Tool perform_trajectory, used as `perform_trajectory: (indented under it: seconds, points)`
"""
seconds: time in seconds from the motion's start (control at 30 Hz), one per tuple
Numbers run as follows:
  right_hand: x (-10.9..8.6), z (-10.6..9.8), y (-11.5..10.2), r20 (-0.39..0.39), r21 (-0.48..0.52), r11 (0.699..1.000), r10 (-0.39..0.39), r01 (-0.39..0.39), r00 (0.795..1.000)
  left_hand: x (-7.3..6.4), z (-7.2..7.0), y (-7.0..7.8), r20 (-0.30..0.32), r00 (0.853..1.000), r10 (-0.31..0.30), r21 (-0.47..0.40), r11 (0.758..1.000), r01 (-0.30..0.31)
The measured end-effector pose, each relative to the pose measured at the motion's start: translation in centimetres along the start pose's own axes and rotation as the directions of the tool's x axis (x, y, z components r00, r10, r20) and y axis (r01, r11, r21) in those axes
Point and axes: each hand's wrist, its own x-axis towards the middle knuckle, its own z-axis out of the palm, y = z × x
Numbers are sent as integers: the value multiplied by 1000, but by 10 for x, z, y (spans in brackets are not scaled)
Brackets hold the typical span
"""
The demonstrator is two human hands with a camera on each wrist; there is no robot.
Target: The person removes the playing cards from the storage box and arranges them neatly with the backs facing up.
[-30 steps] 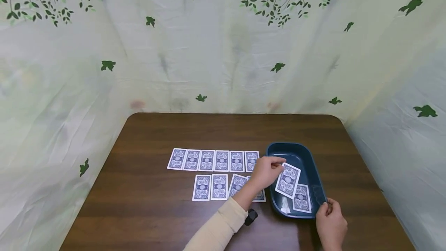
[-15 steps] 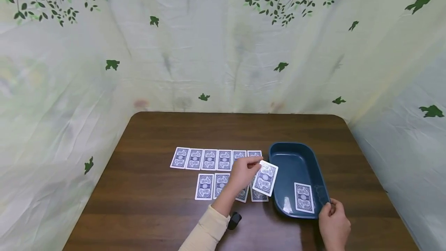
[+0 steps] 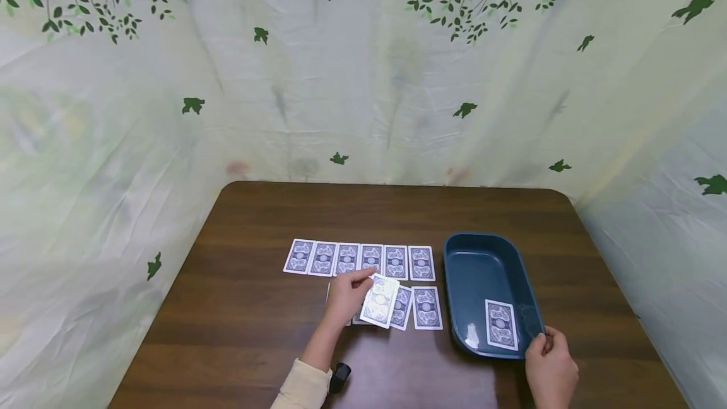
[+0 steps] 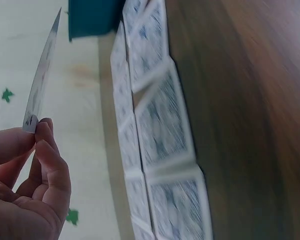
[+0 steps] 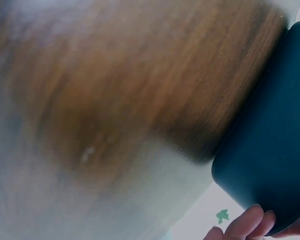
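Observation:
My left hand (image 3: 346, 298) pinches a playing card (image 3: 380, 302) at its upper left corner between thumb and fingers. In the head view the card, its blue patterned back showing, overlaps the near row of cards (image 3: 427, 308); the left wrist view has it almost edge-on, raised above the table. My right hand (image 3: 551, 368) grips the near right corner of a dark blue tray (image 3: 483, 270), and its fingertips (image 5: 247, 222) show against the tray's wall in the right wrist view. One face-down card (image 3: 502, 325) lies inside the tray, near its front.
A far row of several face-down cards (image 3: 421, 264) runs side by side, left of the tray. All of this rests on a brown wooden table (image 3: 255, 346). A pale cloth with printed leaves (image 3: 363, 81) hangs behind. A small black device (image 3: 339, 379) sits at my left wrist.
My left hand has carried the pinched card leftward, from over the tray to over the near row. My right hand keeps its grip on the tray corner.

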Motion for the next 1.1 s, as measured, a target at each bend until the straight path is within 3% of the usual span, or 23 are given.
perform_trajectory:
  seconds: [0.2,0.4,0.53,0.63,0.83,0.93,1.1]
  points:
    - [1,-1,-1,15,-12,1000,9,-8,1000,-4,-19,-18,-69,997,-27,-34,999,25]
    - [0,-2,0,20,-8,1000,8,-8,1000,-7,-40,-32,-153,984,-91,-30,996,87]
    - [0,-3,-1,13,-7,1000,5,-5,1000,-9,-56,-43,-193,968,-159,-38,987,155]
    - [0,-4,-3,16,-10,1000,3,-3,1000,-12,-69,-52,-226,948,-223,-17,974,226]
    - [2,-5,-3,14,-15,1000,7,-6,1000,-15,-89,-67,-278,919,-281,64,949,310]
    - [3,-4,-2,16,-20,1000,11,-10,1000,-14,-93,-75,-273,916,-294,103,938,331]
    - [2,-2,0,19,-17,1000,10,-9,1000,-12,-97,-83,-257,924,-282,175,927,331]
